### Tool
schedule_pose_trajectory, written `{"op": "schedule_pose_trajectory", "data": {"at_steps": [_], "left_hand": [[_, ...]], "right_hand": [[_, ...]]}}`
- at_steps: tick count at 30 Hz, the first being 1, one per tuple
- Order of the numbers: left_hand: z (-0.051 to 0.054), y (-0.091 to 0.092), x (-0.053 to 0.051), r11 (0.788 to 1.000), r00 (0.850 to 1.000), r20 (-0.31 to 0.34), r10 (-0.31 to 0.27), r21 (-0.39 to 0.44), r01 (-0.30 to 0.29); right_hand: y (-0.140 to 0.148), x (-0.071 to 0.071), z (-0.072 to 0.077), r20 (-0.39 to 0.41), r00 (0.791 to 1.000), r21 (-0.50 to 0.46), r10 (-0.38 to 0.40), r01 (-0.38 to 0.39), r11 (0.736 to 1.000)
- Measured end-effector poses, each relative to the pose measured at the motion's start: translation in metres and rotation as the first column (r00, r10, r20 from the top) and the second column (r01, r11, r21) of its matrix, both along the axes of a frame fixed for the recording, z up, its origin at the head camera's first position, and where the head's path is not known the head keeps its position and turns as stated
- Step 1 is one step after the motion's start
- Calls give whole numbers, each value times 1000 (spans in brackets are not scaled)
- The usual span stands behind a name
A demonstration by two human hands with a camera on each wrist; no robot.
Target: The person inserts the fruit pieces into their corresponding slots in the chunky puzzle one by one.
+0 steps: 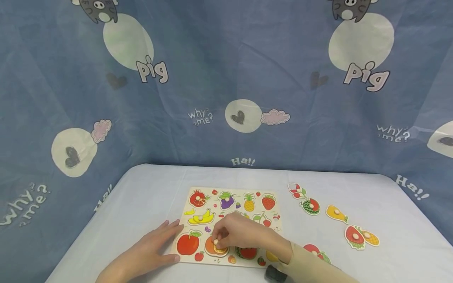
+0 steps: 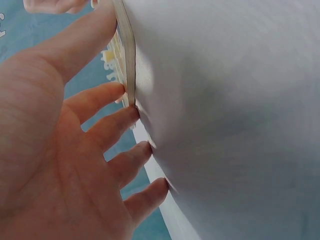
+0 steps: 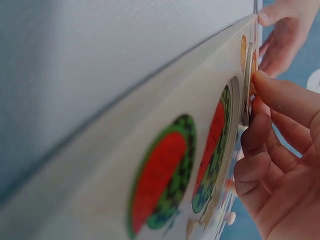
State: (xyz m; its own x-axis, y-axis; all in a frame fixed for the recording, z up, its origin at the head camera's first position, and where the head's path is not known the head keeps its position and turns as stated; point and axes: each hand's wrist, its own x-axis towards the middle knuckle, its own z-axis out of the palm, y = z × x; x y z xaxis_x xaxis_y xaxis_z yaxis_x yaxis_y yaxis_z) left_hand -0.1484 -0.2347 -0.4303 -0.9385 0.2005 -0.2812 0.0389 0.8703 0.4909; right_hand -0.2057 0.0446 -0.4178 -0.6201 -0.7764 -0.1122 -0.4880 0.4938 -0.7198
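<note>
A wooden fruit puzzle board (image 1: 274,195) lies on the white table. My right hand (image 1: 238,231) pinches the small knob of an orange puzzle piece (image 1: 223,251) over the orange picture in the bottom row. In the right wrist view the piece's edge (image 3: 247,92) stands slightly proud of the board; whether it sits fully in its recess I cannot tell. Spread fingers of my left hand (image 1: 148,251) touch the board's left side, with the thumb near its lower left corner. Knobbed pomegranate (image 1: 198,199), grape (image 1: 226,200) and banana (image 1: 201,217) pieces are on the board.
Loose knobbed pieces lie right of the board: cherry (image 1: 297,191), watermelon (image 1: 310,206), a yellow pear-shaped one (image 1: 336,213), strawberry (image 1: 354,237) overlapping pineapple (image 1: 371,238). A red fruit piece (image 1: 313,249) is partly behind my right sleeve. A patterned blue curtain (image 1: 212,141) hangs behind.
</note>
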Motion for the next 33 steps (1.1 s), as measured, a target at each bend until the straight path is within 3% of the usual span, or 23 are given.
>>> {"op": "schedule_pose_trajectory", "data": {"at_steps": [19, 27, 33], "left_hand": [[-1, -2, 0, 1000, 1000, -7, -10, 6, 10], [-1, -1, 0, 1000, 1000, -4, -9, 5, 9], [-1, 0, 0, 1000, 1000, -7, -6, -3, 6]], "right_hand": [[2, 4, 2, -48, 999, 55, 10, -7, 998], [12, 8, 3, -34, 999, -23, -31, 30, 999], [22, 10, 12, -68, 997, -71, -32, 27, 997]]}}
